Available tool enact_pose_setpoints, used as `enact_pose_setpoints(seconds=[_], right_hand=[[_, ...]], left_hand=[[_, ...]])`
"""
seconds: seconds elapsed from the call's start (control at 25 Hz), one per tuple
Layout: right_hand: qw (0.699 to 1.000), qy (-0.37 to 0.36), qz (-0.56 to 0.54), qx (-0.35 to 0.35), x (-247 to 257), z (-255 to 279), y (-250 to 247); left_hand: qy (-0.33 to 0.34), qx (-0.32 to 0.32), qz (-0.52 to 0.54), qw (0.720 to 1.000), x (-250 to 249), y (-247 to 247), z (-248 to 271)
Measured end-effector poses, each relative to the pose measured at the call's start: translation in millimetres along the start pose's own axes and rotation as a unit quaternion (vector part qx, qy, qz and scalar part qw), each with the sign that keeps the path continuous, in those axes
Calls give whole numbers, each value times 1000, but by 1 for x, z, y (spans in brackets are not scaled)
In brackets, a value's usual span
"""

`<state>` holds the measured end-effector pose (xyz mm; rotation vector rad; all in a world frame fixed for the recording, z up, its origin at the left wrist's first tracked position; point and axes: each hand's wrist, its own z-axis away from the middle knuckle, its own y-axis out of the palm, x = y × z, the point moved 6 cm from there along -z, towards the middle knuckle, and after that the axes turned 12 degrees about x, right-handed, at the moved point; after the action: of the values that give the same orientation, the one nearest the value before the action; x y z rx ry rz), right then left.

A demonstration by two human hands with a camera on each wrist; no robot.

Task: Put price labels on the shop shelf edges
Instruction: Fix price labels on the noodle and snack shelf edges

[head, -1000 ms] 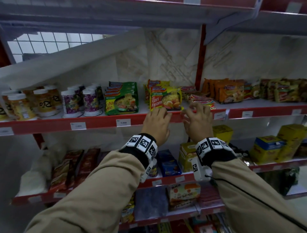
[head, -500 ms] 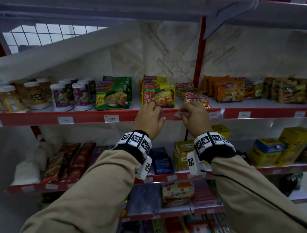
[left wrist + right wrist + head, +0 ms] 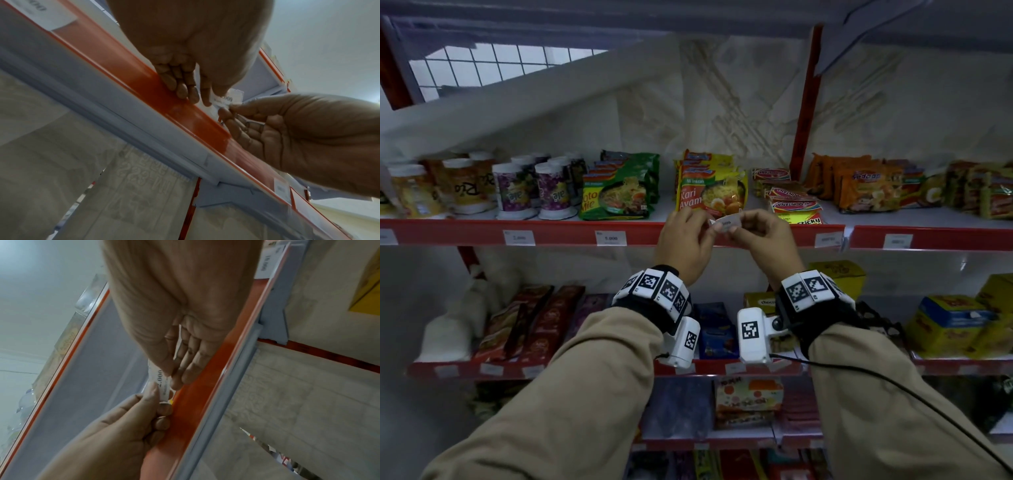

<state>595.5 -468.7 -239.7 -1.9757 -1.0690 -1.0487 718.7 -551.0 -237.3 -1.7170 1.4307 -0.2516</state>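
Note:
A small white price label (image 3: 726, 223) printed with a number ending in 000 is held flat between both hands, just in front of the top of the red shelf edge (image 3: 571, 233). My left hand (image 3: 707, 228) pinches its left end and my right hand (image 3: 739, 228) pinches its right end. In the left wrist view the label (image 3: 226, 97) sits between thumb and fingers beside the red strip (image 3: 131, 78). The right wrist view shows the label (image 3: 159, 378) close to the strip (image 3: 197, 395). The stretch of edge behind the hands is hidden.
Price labels (image 3: 518, 237) (image 3: 610, 238) (image 3: 828, 240) sit in the same red edge on both sides. Noodle packs (image 3: 709, 192), cups (image 3: 513, 186) and snack packs (image 3: 866, 186) fill the shelf above. Lower shelves hold boxes (image 3: 948, 325) and packets.
Both hands have drawn back a little from the shelf edge. The label, hidden under the fingers a second ago, now shows stretched between the two hands.

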Motion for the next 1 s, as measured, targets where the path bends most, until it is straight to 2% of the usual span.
enact_pose_setpoints(seconds=[0.2,0.32,0.4,0.56,0.64,0.84,1.0], right_hand=[[992,-40,120,8,5,-4,-3],[996,-19,91,-2,3,-9,-10],[994,-17,109,-6,0,-9,-12],[963,-99,252,4,16,-10,-7],[950,-102,292,29,19,-15,-4],[957,-60,276,60,17,-22,-2],[972,-50,224,37,19,-22,-8]], left_hand=[[19,-11,3,1000,1,1,1],[26,-12,17,999,2,1,1],[21,-12,22,999,3,1,0],[30,-10,20,999,2,0,0],[28,0,15,999,2,0,0],[21,23,11,999,3,-3,-1],[18,36,8,999,4,-4,0]])
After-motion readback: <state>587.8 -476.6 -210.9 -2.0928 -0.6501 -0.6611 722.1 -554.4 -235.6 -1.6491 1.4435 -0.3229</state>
